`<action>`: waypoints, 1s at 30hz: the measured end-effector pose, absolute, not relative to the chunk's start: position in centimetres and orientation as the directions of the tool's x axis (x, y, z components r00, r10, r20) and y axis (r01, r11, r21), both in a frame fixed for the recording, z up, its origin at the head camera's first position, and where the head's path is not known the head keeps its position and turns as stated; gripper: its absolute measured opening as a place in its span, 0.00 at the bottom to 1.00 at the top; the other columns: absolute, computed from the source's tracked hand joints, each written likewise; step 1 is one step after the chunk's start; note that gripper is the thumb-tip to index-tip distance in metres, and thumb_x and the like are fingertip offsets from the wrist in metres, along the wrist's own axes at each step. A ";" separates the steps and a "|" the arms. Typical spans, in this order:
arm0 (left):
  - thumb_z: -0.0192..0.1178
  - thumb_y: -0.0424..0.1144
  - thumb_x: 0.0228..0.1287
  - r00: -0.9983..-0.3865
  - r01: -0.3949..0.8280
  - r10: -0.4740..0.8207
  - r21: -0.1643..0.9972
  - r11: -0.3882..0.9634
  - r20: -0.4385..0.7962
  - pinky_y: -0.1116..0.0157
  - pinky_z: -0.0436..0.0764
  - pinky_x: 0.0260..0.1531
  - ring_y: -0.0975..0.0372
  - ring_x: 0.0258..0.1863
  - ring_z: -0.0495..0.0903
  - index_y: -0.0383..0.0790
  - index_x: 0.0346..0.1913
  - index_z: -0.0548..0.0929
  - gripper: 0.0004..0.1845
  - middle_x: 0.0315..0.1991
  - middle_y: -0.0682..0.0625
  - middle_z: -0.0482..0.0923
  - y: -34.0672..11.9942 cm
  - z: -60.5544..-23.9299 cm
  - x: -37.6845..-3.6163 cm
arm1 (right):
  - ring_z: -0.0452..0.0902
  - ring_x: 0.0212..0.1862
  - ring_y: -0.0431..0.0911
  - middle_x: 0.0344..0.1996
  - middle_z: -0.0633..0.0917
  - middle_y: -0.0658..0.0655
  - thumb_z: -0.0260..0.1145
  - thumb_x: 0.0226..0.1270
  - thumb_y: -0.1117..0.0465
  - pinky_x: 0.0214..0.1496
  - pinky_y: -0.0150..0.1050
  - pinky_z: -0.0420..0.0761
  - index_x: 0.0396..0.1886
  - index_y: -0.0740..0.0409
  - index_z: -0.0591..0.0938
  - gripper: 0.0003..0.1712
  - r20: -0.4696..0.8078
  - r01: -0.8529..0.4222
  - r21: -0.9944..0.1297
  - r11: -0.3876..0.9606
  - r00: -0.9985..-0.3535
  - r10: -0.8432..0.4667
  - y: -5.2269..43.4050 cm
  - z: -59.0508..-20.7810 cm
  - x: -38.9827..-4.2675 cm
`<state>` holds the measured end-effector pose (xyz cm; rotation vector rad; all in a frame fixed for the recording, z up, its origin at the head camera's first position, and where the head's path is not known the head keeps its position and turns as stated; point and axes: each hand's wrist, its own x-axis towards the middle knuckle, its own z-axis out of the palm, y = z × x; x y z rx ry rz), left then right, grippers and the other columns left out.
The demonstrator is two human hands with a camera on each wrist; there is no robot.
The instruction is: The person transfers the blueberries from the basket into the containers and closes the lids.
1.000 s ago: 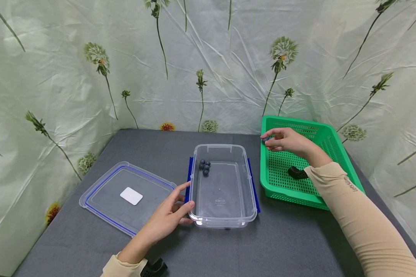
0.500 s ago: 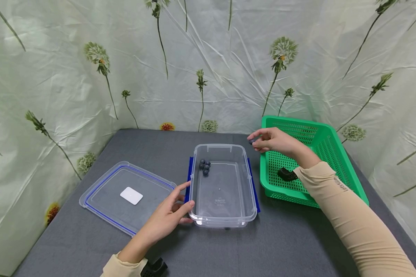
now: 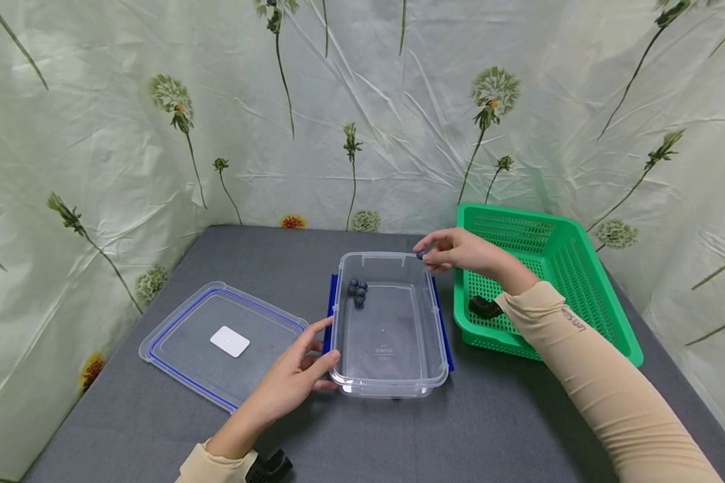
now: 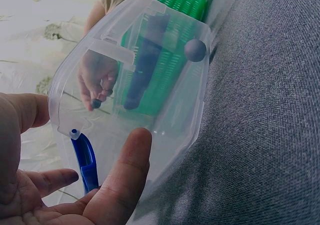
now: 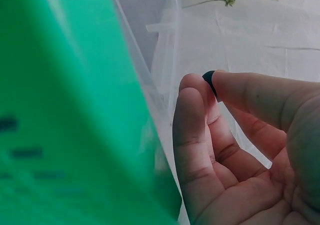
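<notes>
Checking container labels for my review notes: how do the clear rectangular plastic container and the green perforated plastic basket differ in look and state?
The clear rectangular plastic container is see-through; the green perforated plastic basket is coloured and dotted with holes.
The container has blue side clips; none show on the basket.
The container holds small dark balls; none are visible in the basket.
Both are open-topped and stand on the grey cloth.

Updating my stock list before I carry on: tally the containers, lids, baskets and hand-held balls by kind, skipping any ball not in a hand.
Clear container: 1
Lid: 1
Green basket: 1
Dark ball pinched in the right hand: 1
Total: 4
</notes>
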<state>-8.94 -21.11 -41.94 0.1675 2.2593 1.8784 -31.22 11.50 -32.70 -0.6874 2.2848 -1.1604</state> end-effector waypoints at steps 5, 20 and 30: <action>0.61 0.41 0.82 -0.973 -0.038 0.215 0.982 0.184 -0.078 0.57 0.95 0.44 0.50 0.49 0.88 0.47 0.84 0.60 0.35 0.58 0.28 0.76 -21.1 -41.9 -8.9 | 0.87 0.51 0.51 0.45 0.89 0.55 0.63 0.83 0.62 0.58 0.46 0.91 0.69 0.66 0.80 0.21 -0.190 -0.235 -0.831 0.504 -0.732 -0.654 10.4 -32.9 -31.2; 0.61 0.40 0.82 -0.974 -0.038 0.214 0.983 0.179 -0.076 0.57 0.95 0.44 0.52 0.48 0.88 0.46 0.84 0.60 0.35 0.57 0.29 0.76 -21.1 -41.9 -8.8 | 0.86 0.51 0.52 0.50 0.89 0.65 0.64 0.82 0.64 0.61 0.52 0.89 0.69 0.68 0.80 0.21 -0.238 -0.205 -0.847 0.490 -0.678 -0.695 7.4 -33.1 -31.0; 0.61 0.41 0.82 -0.974 -0.034 0.214 0.982 0.186 -0.075 0.57 0.95 0.43 0.53 0.48 0.88 0.48 0.84 0.61 0.34 0.58 0.29 0.76 -21.1 -41.9 -8.9 | 0.85 0.43 0.47 0.39 0.90 0.56 0.64 0.82 0.63 0.57 0.49 0.89 0.70 0.67 0.79 0.22 -0.304 -0.196 -0.828 0.525 -0.630 -0.714 5.2 -33.3 -31.0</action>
